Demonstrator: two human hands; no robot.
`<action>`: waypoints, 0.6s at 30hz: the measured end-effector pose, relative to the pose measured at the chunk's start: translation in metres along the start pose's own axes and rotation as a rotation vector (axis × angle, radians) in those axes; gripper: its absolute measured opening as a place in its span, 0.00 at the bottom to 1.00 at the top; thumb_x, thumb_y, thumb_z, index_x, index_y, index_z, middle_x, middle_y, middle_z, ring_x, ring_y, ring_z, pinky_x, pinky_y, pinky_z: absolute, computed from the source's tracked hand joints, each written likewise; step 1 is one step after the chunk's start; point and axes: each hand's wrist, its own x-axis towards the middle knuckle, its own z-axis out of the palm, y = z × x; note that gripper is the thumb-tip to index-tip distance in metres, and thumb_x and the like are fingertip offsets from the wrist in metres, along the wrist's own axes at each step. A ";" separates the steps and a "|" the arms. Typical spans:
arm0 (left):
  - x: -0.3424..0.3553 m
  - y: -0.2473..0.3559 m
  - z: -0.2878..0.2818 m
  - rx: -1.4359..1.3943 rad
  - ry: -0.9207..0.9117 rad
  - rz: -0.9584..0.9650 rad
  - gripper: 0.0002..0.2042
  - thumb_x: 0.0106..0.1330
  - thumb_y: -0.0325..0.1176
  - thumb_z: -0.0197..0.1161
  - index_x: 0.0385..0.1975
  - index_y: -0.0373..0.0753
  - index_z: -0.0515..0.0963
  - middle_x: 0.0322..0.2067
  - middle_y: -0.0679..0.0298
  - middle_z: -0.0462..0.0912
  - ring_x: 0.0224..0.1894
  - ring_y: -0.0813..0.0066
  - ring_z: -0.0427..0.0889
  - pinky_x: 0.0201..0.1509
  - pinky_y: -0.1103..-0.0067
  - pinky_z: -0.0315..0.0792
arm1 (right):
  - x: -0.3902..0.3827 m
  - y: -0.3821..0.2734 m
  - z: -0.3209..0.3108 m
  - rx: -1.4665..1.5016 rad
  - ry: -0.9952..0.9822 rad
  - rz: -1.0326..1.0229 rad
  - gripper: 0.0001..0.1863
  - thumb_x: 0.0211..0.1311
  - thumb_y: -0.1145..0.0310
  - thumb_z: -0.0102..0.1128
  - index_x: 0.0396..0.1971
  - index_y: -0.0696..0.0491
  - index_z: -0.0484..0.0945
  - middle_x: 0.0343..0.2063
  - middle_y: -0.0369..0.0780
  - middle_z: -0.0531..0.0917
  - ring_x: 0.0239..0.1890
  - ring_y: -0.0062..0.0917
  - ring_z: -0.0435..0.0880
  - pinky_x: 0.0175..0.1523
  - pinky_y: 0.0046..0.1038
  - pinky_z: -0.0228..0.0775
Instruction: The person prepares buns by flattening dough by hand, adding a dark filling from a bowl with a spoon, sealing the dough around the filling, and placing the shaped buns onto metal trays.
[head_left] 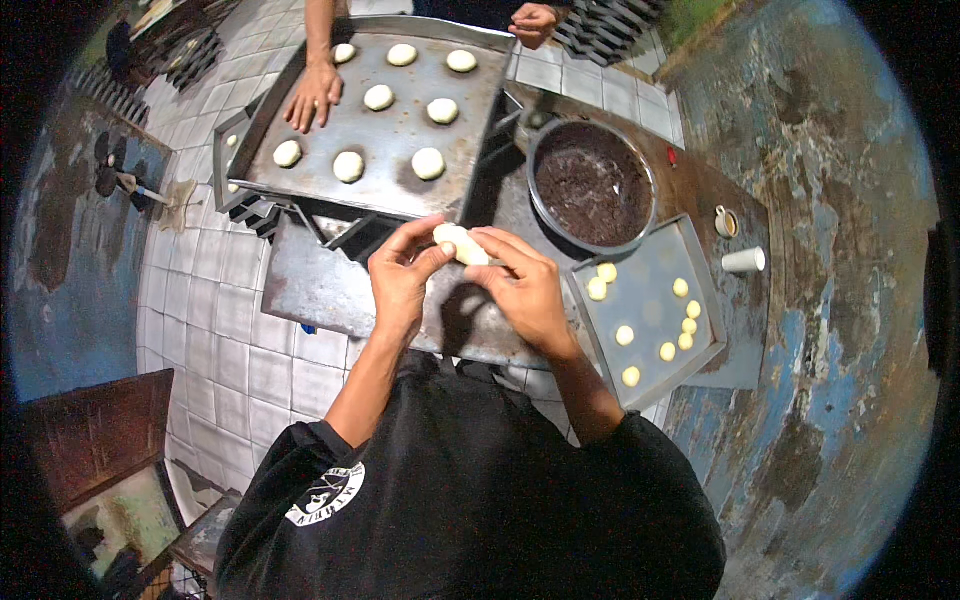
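A piece of pale dough (461, 244) is pinched between my two hands, stretched a little longer than it is wide. My left hand (405, 273) grips its left end with thumb and fingers. On the other end, my right hand (523, 284) closes with the thumb below and the fingers above. Both hands are raised in front of me, over the near part of the metal table (320, 283). Just beyond them is a large baking tray (400, 197) bearing several flattened round dough pieces (428, 164) set apart from each other.
A metal bowl of dark crumbly filling (592, 190) stands right of the big tray. Nearer, a smaller tray (650, 290) holds several yellowish dough balls (625, 335). A white cup (743, 261) lies at the right. Across the table, another person's hand (315, 95) rests on the big tray.
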 end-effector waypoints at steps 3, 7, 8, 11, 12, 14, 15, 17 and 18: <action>0.005 -0.001 -0.022 -0.399 0.157 0.045 0.16 0.68 0.25 0.68 0.53 0.28 0.77 0.51 0.55 0.83 0.53 0.72 0.81 0.60 0.76 0.74 | 0.012 -0.022 0.030 -0.088 -0.083 -0.030 0.15 0.59 0.75 0.68 0.47 0.58 0.85 0.46 0.48 0.85 0.46 0.39 0.86 0.51 0.32 0.78; -0.003 0.018 -0.045 -0.603 -0.096 0.076 0.16 0.75 0.33 0.59 0.55 0.28 0.77 0.59 0.49 0.79 0.60 0.66 0.79 0.68 0.70 0.68 | 0.034 -0.030 0.054 -0.129 -0.008 -0.142 0.15 0.58 0.74 0.71 0.46 0.58 0.84 0.39 0.41 0.84 0.40 0.31 0.86 0.45 0.29 0.79; -0.005 0.020 -0.047 -0.608 -0.096 0.077 0.16 0.75 0.33 0.59 0.55 0.28 0.77 0.59 0.49 0.79 0.60 0.66 0.79 0.68 0.70 0.68 | 0.037 -0.034 0.061 -0.133 -0.010 -0.143 0.15 0.58 0.74 0.71 0.46 0.58 0.84 0.39 0.41 0.84 0.40 0.31 0.86 0.45 0.29 0.79; -0.004 0.028 -0.050 -0.671 -0.068 0.119 0.15 0.72 0.29 0.61 0.55 0.30 0.76 0.56 0.50 0.81 0.58 0.67 0.80 0.66 0.71 0.71 | 0.039 -0.038 0.078 0.506 -0.064 0.357 0.07 0.62 0.74 0.70 0.38 0.59 0.87 0.39 0.37 0.85 0.39 0.17 0.83 0.43 0.24 0.77; -0.003 0.027 -0.057 -0.676 -0.067 0.118 0.15 0.72 0.29 0.61 0.55 0.30 0.76 0.56 0.50 0.81 0.58 0.67 0.80 0.66 0.71 0.71 | 0.039 -0.042 0.084 0.501 -0.066 0.358 0.07 0.62 0.74 0.70 0.38 0.59 0.87 0.39 0.37 0.85 0.39 0.17 0.83 0.43 0.24 0.77; 0.003 0.022 -0.069 -0.745 0.012 -0.029 0.13 0.72 0.29 0.62 0.53 0.32 0.76 0.50 0.53 0.84 0.54 0.69 0.83 0.60 0.74 0.76 | 0.039 -0.053 0.098 0.217 0.022 0.258 0.12 0.61 0.74 0.71 0.45 0.58 0.86 0.39 0.38 0.86 0.38 0.18 0.83 0.44 0.25 0.77; 0.007 0.023 -0.070 -0.796 0.071 -0.053 0.11 0.73 0.30 0.62 0.50 0.33 0.76 0.46 0.56 0.85 0.50 0.70 0.84 0.55 0.76 0.78 | 0.039 -0.062 0.103 0.100 0.032 0.168 0.15 0.59 0.76 0.70 0.48 0.57 0.86 0.38 0.40 0.86 0.37 0.22 0.84 0.44 0.25 0.77; 0.009 0.026 -0.076 -0.788 0.089 -0.053 0.11 0.73 0.31 0.62 0.50 0.33 0.76 0.46 0.56 0.85 0.50 0.70 0.84 0.56 0.76 0.78 | 0.036 -0.073 0.112 0.026 0.040 0.059 0.15 0.57 0.76 0.71 0.46 0.57 0.87 0.37 0.41 0.86 0.37 0.25 0.85 0.43 0.25 0.77; 0.009 0.029 -0.075 -0.774 0.090 -0.064 0.11 0.74 0.31 0.62 0.50 0.33 0.76 0.46 0.55 0.85 0.50 0.70 0.84 0.56 0.75 0.78 | 0.034 -0.077 0.111 -0.051 0.067 -0.042 0.15 0.55 0.76 0.71 0.45 0.57 0.88 0.36 0.42 0.85 0.37 0.28 0.85 0.43 0.25 0.76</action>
